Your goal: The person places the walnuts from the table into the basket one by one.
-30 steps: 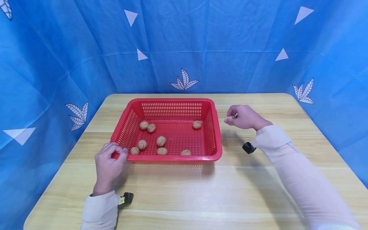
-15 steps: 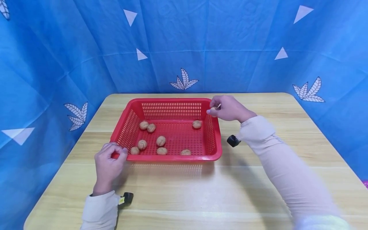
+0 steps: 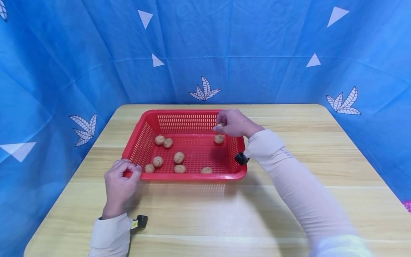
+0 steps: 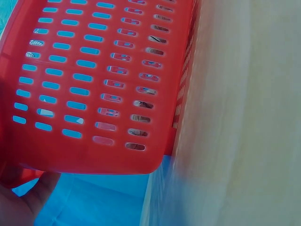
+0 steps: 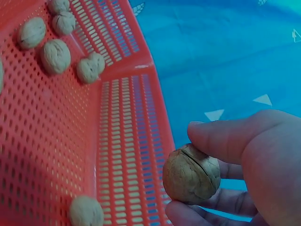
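A red plastic basket (image 3: 192, 176) with slotted walls stands on the table, several walnuts (image 3: 179, 157) lying on its floor. At its near left corner my left hand (image 3: 120, 184) grips the rim; in the left wrist view only part of that hand (image 4: 19, 205) shows, below the basket wall (image 4: 94, 155). Over the basket's right side, my right hand (image 3: 236, 123) pinches a walnut (image 5: 190, 175) between thumb and fingers. That walnut is above the basket floor, and another walnut (image 3: 219, 139) lies just beneath it.
The light wooden table (image 3: 199, 217) extends in front of the basket and to both sides. A blue patterned curtain (image 3: 192, 43) hangs behind it and along the left and right. Black wrist cameras (image 3: 241, 158) are strapped to both arms.
From right of the basket, my right hand has moved left across the rim, carrying the walnut over the basket. The left hand keeps its grip on the corner.
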Demonstrator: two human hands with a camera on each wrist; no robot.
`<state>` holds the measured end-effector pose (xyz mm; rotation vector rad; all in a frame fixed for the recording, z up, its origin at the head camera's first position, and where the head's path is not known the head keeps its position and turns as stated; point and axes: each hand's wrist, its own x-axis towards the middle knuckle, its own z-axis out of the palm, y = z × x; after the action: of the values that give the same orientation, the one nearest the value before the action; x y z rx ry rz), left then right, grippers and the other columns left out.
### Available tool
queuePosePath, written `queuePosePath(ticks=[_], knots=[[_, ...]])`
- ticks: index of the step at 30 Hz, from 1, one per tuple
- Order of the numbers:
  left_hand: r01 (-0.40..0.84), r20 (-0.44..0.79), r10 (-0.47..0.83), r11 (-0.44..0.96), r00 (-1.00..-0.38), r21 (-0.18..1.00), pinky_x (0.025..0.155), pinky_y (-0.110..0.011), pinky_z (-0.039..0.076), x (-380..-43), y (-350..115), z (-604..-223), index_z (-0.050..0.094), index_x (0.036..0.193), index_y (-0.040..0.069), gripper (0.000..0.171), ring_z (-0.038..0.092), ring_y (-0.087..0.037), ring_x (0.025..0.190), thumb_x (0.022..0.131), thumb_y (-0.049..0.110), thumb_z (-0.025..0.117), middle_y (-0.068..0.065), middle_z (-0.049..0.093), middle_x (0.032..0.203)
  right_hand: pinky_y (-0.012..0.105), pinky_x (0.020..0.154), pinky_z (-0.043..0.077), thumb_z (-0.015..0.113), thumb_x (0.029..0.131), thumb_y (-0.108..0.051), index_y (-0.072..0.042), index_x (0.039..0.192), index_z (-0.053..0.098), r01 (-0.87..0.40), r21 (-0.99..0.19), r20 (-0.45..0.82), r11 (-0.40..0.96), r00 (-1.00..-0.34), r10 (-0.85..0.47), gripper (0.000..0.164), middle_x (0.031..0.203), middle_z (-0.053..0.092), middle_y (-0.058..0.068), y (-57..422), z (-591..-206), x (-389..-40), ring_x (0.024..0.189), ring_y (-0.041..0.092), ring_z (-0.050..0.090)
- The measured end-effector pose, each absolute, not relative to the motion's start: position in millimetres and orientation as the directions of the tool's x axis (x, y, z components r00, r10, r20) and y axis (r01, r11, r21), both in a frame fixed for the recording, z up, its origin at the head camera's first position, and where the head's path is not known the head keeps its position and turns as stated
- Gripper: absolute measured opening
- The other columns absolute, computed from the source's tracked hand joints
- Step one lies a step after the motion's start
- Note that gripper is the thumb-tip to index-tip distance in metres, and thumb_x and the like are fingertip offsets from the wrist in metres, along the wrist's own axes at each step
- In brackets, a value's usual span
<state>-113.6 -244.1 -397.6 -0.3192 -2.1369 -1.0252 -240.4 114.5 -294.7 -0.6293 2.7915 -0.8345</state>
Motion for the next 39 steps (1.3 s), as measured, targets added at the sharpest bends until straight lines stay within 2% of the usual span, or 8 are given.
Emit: queuePosePath(ticks=[7, 12, 19, 25, 31, 35, 39], knots=[[0.508, 0.715, -0.087, 0.645, -0.694, 0.571, 0.072, -0.011, 0.04, -114, -242, -396, 0.059, 0.063, 0.003, 0.016, 0.052, -0.003, 0.08, 0.072, -0.003, 0.07, -0.01, 0.062, 0.07, 0.033, 0.07, 0.045, 0.071, 0.089, -0.027, -0.009, 0.094, 0.061, -0.381, -0.554, -0.025, 0.741, -0.881, -0.472, 0.021, 0.079, 0.06, 0.004, 101, -297, -238, 0.075, 0.019, 0.054], [0.52, 0.731, -0.097, 0.64, -0.675, 0.565, 0.072, -0.011, 0.04, -115, -239, -397, 0.06, 0.062, 0.002, 0.015, 0.052, -0.001, 0.08, 0.07, -0.004, 0.072, -0.012, 0.064, 0.07, 0.032, 0.069, 0.047, 0.071, 0.089, -0.029, -0.011, 0.095, 0.06, -0.346, -0.583, -0.071, 0.735, -0.88, -0.47, 0.021, 0.081, 0.061, 0.004, 97, -299, -235, 0.074, 0.019, 0.057], [0.51, 0.727, -0.094, 0.651, -0.68, 0.562, 0.073, -0.009, 0.04, -115, -238, -395, 0.061, 0.064, 0.002, 0.014, 0.052, 0.0, 0.081, 0.07, -0.004, 0.073, -0.012, 0.065, 0.071, 0.034, 0.076, 0.05, 0.073, 0.087, -0.031, -0.013, 0.098, 0.06, -0.321, -0.586, -0.093, 0.744, -0.886, -0.455, 0.025, 0.093, 0.062, 0.003, 96, -298, -232, 0.087, 0.02, 0.057], [0.492, 0.701, -0.054, 0.674, -0.711, 0.551, 0.069, -0.011, 0.039, -115, -241, -390, 0.058, 0.064, 0.003, 0.016, 0.051, -0.003, 0.077, 0.073, -0.001, 0.07, -0.01, 0.062, 0.07, 0.033, 0.077, 0.05, 0.072, 0.088, -0.028, -0.011, 0.098, 0.061, -0.365, -0.57, -0.033, 0.736, -0.885, -0.465, 0.022, 0.092, 0.063, 0.002, 99, -296, -230, 0.086, 0.02, 0.058], [0.408, 0.63, -0.022, 0.745, -0.776, 0.529, 0.06, -0.013, 0.037, -107, -241, -379, 0.06, 0.067, 0.007, 0.017, 0.048, -0.008, 0.071, 0.072, 0.001, 0.075, -0.004, 0.061, 0.07, 0.032, 0.075, 0.05, 0.07, 0.09, -0.024, -0.008, 0.097, 0.063, -0.403, -0.553, 0.067, 0.729, -0.894, -0.443, 0.019, 0.089, 0.065, 0.003, 113, -290, -224, 0.082, 0.019, 0.06], [0.377, 0.591, 0.029, 0.794, -0.806, 0.476, 0.057, -0.023, 0.038, -106, -238, -364, 0.062, 0.072, 0.006, 0.014, 0.049, -0.017, 0.069, 0.074, 0.004, 0.076, -0.007, 0.062, 0.072, 0.033, 0.069, 0.05, 0.069, 0.09, -0.023, -0.007, 0.093, 0.063, -0.388, -0.555, 0.131, 0.736, -0.914, -0.383, 0.017, 0.085, 0.064, 0.004, 134, -287, -219, 0.076, 0.02, 0.059], [0.342, 0.571, 0.029, 0.824, -0.821, 0.451, 0.06, -0.037, 0.038, -113, -234, -346, 0.062, 0.078, 0.002, 0.014, 0.051, -0.026, 0.074, 0.079, 0.01, 0.074, -0.013, 0.063, 0.076, 0.035, 0.062, 0.047, 0.067, 0.091, -0.024, -0.007, 0.086, 0.061, -0.374, -0.539, 0.217, 0.755, -0.928, -0.304, 0.019, 0.075, 0.06, 0.005, 164, -290, -213, 0.068, 0.021, 0.055]])
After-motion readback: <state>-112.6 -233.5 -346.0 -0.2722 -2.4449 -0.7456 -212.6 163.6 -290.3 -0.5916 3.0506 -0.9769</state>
